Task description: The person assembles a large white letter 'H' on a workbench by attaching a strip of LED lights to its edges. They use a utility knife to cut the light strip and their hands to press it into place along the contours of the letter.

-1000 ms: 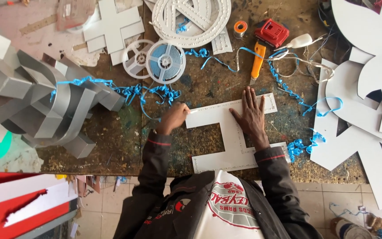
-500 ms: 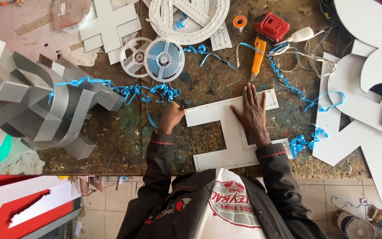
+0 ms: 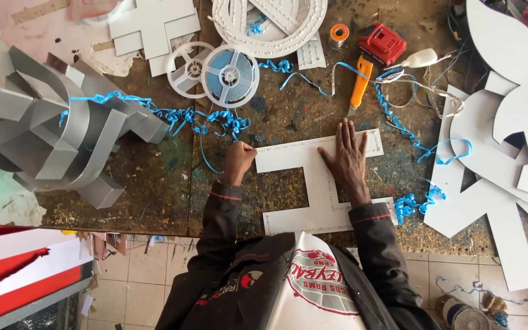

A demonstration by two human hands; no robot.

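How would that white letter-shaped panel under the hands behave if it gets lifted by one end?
The white panel lies dead flat under the right hand, so it's probably stiff sheet, not floppy. It looks thin, likely light for its area. Its narrow middle bar might flex. The left hand pinches at its corner.

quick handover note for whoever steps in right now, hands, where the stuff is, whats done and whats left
Left hand: closed, pinching at the left end of the white letter panel, by the blue film strips.
Right hand: flat, fingers spread, pressing the panel's upper bar onto the workbench.
Nearby: orange utility knife, blue tape reel, grey metal letter shells at left.
Done: loose blue strips already lie on the bench.
Left: cannot tell how much film remains on the panel.
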